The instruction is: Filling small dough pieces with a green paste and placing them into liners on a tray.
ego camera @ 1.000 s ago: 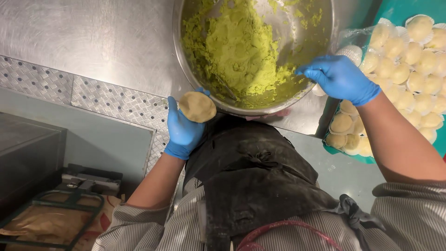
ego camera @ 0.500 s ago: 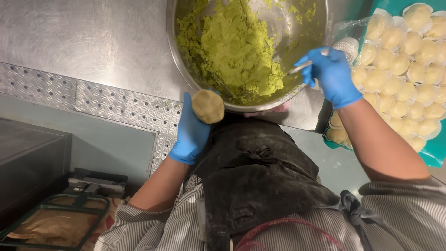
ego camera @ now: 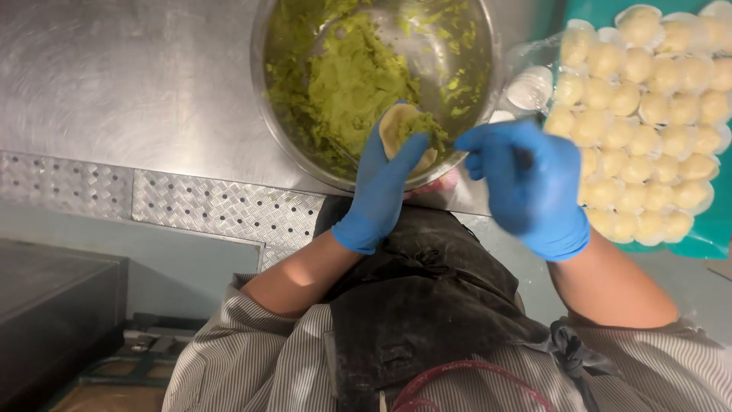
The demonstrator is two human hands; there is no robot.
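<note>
Left blue-gloved hand (ego camera: 381,183) raised, palm up, fingers cupped around a round pale dough wrapper (ego camera: 404,133) holding green filling (ego camera: 423,126), over the steel mixing bowl's (ego camera: 263,114) near rim. Right blue-gloved hand (ego camera: 530,179) just beside it, fingers closed on a thin utensil (ego camera: 457,141).

The far rim of the steel bowl (ego camera: 263,99) ran off the top edge, and the tray of pale dough rounds (ego camera: 648,114) was cut by the top and right edges, so their full count could not be told. The right hand (ego camera: 526,183) was smeared by motion blur, hiding what its fingers pinched and how tightly they closed. The left hand (ego camera: 381,183) covered the lower part of the dough wrapper (ego camera: 398,126), and green filling (ego camera: 427,126) hid its centre.
</note>
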